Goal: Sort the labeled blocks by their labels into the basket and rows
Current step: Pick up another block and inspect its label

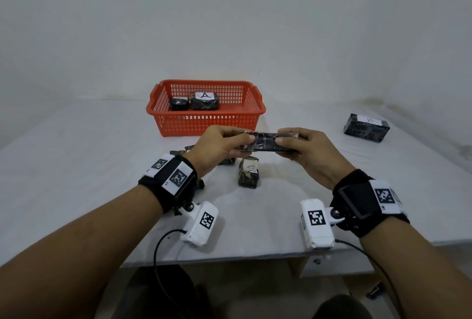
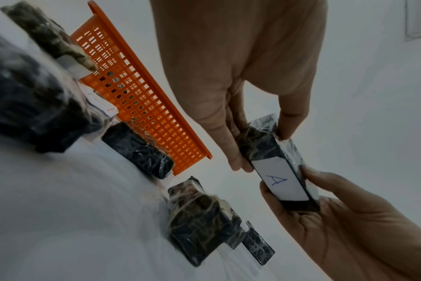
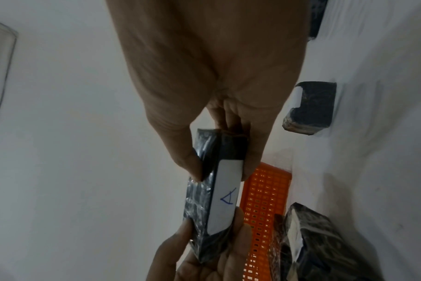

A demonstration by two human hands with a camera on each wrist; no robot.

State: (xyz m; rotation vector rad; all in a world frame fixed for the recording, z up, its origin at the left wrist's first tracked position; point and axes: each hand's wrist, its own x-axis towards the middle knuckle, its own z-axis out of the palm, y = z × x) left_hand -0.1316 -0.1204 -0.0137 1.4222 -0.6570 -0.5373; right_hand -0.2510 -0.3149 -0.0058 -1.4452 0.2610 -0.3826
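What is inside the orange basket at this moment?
The orange basket holds two dark wrapped blocks side by side: a smaller one and one labelled A. The front wall partly hides the floor near it.

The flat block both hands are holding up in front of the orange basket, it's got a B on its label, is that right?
Not quite. The flat block is held by the left hand and right hand in front of the orange basket, but its white label reads A, not B. Both wrist views show the letter; in the head view the label faces away.
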